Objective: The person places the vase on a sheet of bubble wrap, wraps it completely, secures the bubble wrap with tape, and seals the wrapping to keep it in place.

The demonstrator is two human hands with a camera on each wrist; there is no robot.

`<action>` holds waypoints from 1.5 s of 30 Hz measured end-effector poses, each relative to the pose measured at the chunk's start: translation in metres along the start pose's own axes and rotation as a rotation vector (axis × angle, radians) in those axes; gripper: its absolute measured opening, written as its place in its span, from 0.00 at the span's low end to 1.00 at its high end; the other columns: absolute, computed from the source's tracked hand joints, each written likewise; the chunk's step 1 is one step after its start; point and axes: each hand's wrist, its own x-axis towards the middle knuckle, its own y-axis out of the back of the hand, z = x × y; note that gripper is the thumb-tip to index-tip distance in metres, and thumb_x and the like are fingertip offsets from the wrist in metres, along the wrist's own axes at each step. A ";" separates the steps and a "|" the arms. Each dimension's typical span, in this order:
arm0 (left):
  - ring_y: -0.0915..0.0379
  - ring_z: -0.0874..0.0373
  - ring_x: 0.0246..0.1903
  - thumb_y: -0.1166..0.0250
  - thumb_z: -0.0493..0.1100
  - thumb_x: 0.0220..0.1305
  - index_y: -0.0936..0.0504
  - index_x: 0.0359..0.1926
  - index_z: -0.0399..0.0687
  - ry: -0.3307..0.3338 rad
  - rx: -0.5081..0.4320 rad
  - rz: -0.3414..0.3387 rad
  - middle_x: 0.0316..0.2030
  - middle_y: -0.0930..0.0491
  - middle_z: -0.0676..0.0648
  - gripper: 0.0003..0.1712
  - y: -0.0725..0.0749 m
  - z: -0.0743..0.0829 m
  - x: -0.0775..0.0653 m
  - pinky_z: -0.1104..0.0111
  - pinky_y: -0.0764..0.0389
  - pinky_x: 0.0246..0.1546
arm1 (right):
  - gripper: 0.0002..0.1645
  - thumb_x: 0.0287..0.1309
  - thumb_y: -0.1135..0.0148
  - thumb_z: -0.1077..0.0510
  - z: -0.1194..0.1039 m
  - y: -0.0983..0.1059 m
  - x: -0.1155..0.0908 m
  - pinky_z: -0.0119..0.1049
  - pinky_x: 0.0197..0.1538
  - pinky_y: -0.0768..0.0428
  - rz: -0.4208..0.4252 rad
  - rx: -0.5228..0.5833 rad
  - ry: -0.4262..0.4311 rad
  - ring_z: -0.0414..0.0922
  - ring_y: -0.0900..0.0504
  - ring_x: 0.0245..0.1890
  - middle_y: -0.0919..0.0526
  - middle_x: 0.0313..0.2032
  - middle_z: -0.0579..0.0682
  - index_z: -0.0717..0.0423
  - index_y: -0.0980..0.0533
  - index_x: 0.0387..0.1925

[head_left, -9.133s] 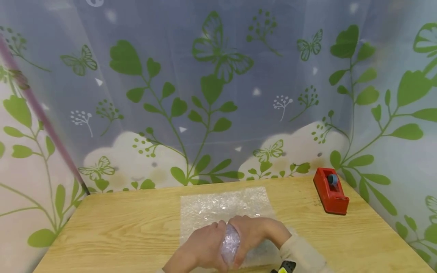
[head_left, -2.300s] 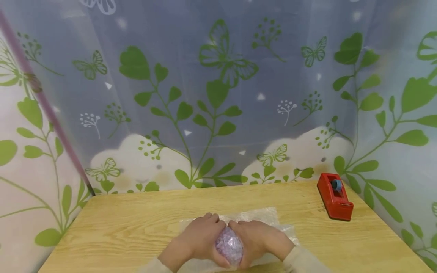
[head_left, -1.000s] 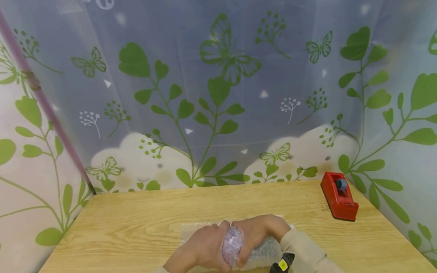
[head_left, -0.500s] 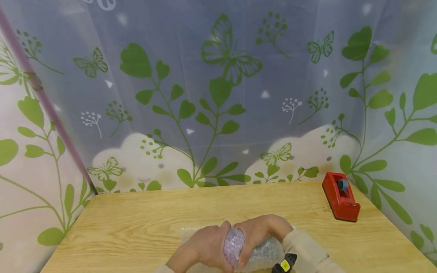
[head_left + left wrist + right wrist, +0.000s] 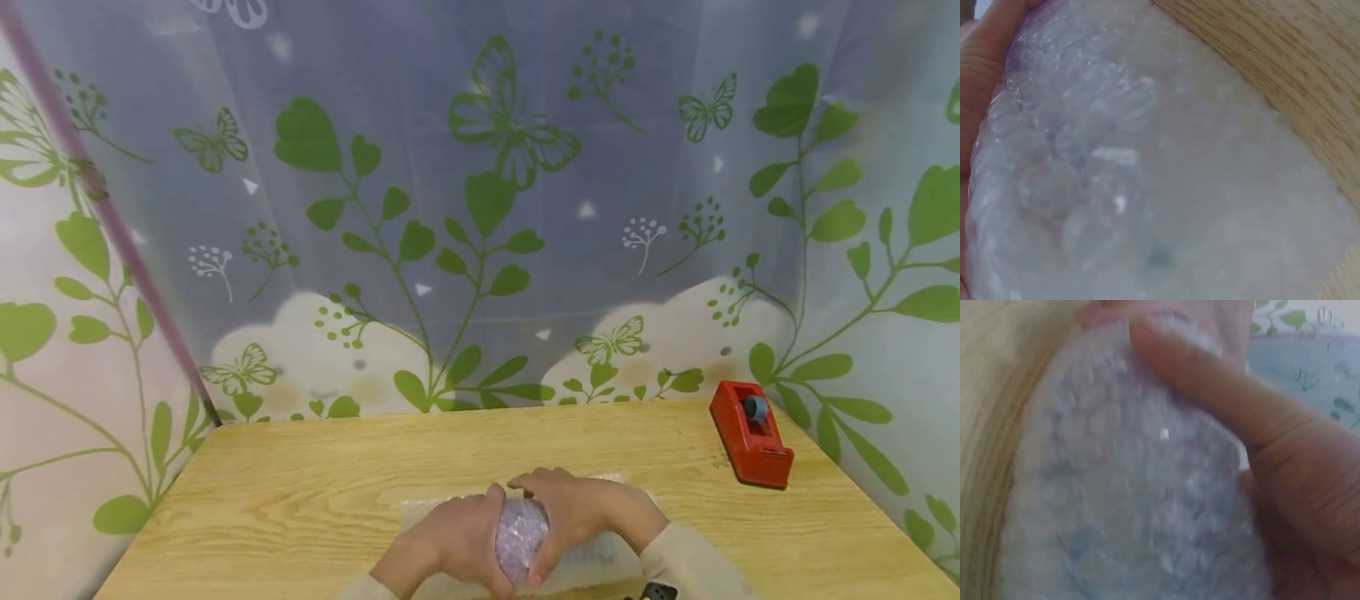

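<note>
A rounded bubble-wrap bundle (image 5: pixel 520 537) with a purplish tint lies between both hands near the front of the table. From the left side, my left hand (image 5: pixel 457 537) grips it with the thumb toward me and the fingers over the far side. My right hand (image 5: pixel 581 510) holds its right side, thumb low and index finger raised at the top. In the right wrist view the thumb (image 5: pixel 1210 387) lies across the wrapped layers (image 5: pixel 1116 487). Clear bubbles (image 5: pixel 1072 156) fill the left wrist view beside the left fingers (image 5: pixel 985 62). What is inside the wrap is hidden.
A flat remainder of bubble-wrap sheet (image 5: pixel 607 567) extends under and around the hands on the wooden table (image 5: pixel 322 475). A red tape dispenser (image 5: pixel 752 437) with a roll of tape stands at the back right. A patterned curtain (image 5: pixel 360 250) hangs behind the table.
Since the first frame, much of the sheet behind the hands has been rolled into the bundle. In the last half second the right hand has shifted slightly right and its fingers have loosened.
</note>
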 end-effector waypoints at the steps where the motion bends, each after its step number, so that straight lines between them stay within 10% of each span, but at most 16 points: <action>1: 0.32 0.66 0.28 0.21 0.59 0.29 0.34 0.50 0.48 0.003 0.000 -0.005 0.32 0.29 0.58 0.47 0.000 0.000 0.001 0.70 0.26 0.29 | 0.62 0.33 0.22 0.37 -0.002 -0.001 -0.003 0.43 0.49 0.26 0.034 -0.028 0.005 0.45 0.30 0.51 0.30 0.54 0.45 0.53 0.40 0.68; 10: 0.31 0.65 0.26 0.22 0.58 0.31 0.33 0.49 0.47 0.016 -0.062 -0.063 0.30 0.28 0.57 0.44 0.004 -0.004 0.006 0.71 0.26 0.28 | 0.54 0.40 0.27 0.36 -0.018 -0.021 -0.020 0.43 0.56 0.27 0.295 -0.408 0.119 0.51 0.30 0.57 0.30 0.58 0.52 0.60 0.35 0.63; 18: 0.30 0.66 0.27 0.22 0.56 0.31 0.33 0.48 0.48 -0.016 -0.133 -0.073 0.31 0.28 0.58 0.43 0.006 -0.009 0.006 0.72 0.26 0.28 | 0.50 0.50 0.39 0.29 -0.014 -0.040 -0.024 0.48 0.55 0.27 0.364 -0.416 0.134 0.50 0.30 0.57 0.29 0.57 0.49 0.57 0.36 0.64; 27: 0.29 0.66 0.28 0.23 0.58 0.34 0.32 0.45 0.52 -0.037 -0.226 -0.122 0.32 0.29 0.59 0.38 0.013 -0.015 0.014 0.73 0.25 0.29 | 0.56 0.41 0.30 0.33 -0.006 -0.053 -0.013 0.51 0.51 0.26 0.495 -0.550 0.113 0.53 0.27 0.53 0.28 0.55 0.54 0.61 0.37 0.64; 37: 0.28 0.63 0.33 0.23 0.56 0.36 0.35 0.54 0.49 -0.009 -0.397 -0.180 0.38 0.29 0.56 0.45 0.014 -0.023 0.017 0.69 0.24 0.34 | 0.54 0.41 0.31 0.31 0.003 -0.046 -0.001 0.43 0.43 0.21 0.487 -0.614 0.185 0.48 0.22 0.41 0.23 0.47 0.52 0.61 0.35 0.62; 45: 0.28 0.64 0.35 0.23 0.60 0.35 0.38 0.55 0.50 -0.012 -0.319 -0.094 0.39 0.28 0.55 0.49 0.006 -0.027 0.012 0.69 0.25 0.36 | 0.55 0.31 0.23 0.40 0.004 -0.039 0.003 0.40 0.38 0.21 0.365 -0.533 0.172 0.43 0.22 0.36 0.23 0.41 0.48 0.57 0.37 0.61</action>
